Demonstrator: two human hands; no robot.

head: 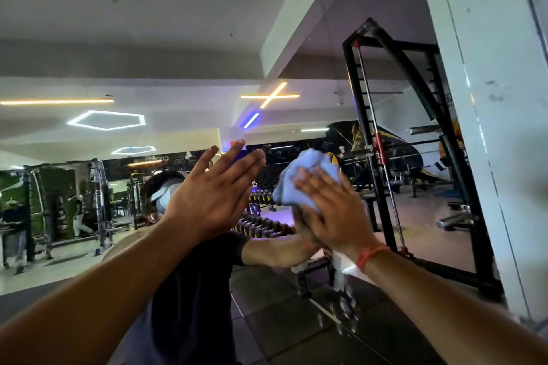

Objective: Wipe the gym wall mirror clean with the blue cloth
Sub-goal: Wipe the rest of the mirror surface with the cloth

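Both raised, right hand (pixel 335 213) pressing blue cloth (pixel 308 175)

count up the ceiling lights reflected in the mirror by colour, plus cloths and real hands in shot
white lights (two hexagons, one short strip): 3
orange lights (one bar, one cross): 2
blue light: 1
blue cloth: 1
hands (left hand, right hand): 2
total: 9
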